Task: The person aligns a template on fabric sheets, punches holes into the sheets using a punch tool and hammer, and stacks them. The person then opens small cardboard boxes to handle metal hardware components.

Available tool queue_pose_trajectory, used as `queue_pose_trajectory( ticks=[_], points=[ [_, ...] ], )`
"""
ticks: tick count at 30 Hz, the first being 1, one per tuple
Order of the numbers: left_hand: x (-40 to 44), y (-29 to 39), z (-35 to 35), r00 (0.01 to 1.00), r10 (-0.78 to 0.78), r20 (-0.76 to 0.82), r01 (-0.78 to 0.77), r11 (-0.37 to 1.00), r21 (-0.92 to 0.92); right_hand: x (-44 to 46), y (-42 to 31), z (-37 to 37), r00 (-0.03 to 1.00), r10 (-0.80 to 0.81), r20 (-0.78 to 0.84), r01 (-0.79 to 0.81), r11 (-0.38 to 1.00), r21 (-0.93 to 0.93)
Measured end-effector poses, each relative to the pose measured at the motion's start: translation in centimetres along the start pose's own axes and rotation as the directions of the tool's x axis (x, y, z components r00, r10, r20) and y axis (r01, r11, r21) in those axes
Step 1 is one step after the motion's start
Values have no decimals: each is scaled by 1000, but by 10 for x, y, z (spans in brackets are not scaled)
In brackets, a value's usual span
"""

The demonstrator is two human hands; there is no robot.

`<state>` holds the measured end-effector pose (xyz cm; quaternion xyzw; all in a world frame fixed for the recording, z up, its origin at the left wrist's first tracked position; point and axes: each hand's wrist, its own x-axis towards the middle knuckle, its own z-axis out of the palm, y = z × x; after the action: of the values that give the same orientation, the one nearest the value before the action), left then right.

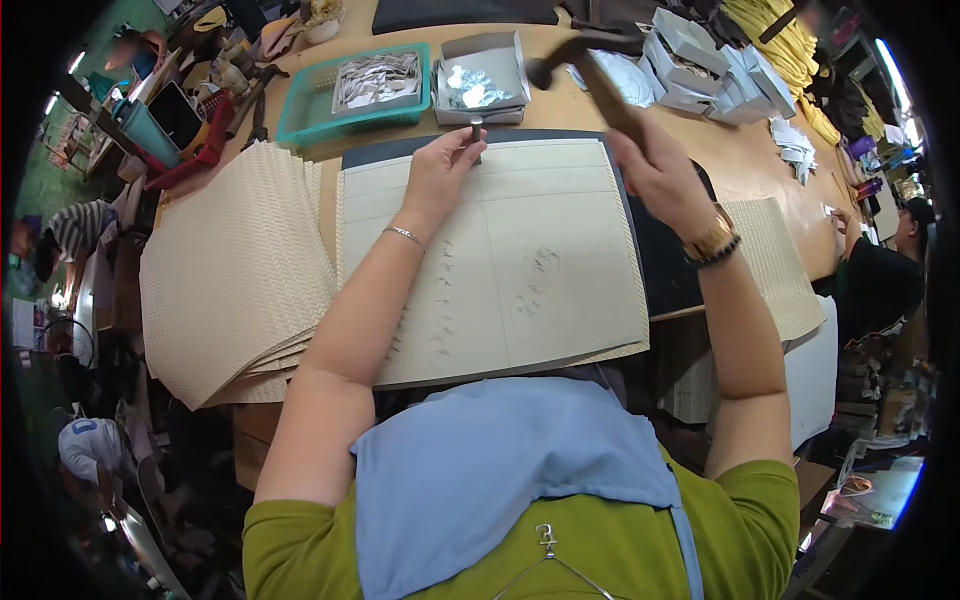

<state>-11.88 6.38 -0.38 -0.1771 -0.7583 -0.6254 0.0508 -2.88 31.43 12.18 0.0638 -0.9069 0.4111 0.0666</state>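
My left hand [445, 172] pinches a short metal punch [476, 128], held upright at the top edge of a pale sheet [570, 240] with ruled lines and handwritten marks. The sheet lies over a dark mat [400, 148]. In my right hand [665, 175] is a hammer [608, 95], raised above the sheet's upper right corner, its head pointing left and slightly blurred. The punch's lower tip is hidden by my left fingers.
A fanned stack of woven-texture sheets [235, 260] is at the left, more sheets [775, 265] at the right. Behind stand a teal basket [305, 112], a box of shiny pieces [505, 50] and small boxes [690, 50]. A person [885, 275] sits at the far right.
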Motion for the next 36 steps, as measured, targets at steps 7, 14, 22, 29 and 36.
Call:
queue_pose_trajectory(
  ticks=[7, 14, 22, 29, 36],
  points=[
    [1, -3, -1, 998, 56, 4, -56, 998, 17, 35, -42, 27, 964, -169, 204, 213, 953, -217],
    [2, -4, -1, 999, 46, 13, -46, 999, 22, 32, -28, 45, 968, -248, 34, 250, 966, -62],
    [1, -4, -1, 987, 153, 39, -158, 968, 193, -3, 26, 16, 985, -90, -148, 68, 986, -151],
    [20, -21, -13, 919, 132, -370, -266, 903, -338, -80, 120, -16, 949, 47, -313, -230, 783, -578],
    [-70, 56, -115, 964, -201, -177, 260, 860, 438, -117, 72, 34, 990, -16, -142, -20, 969, -247]
  ],
)
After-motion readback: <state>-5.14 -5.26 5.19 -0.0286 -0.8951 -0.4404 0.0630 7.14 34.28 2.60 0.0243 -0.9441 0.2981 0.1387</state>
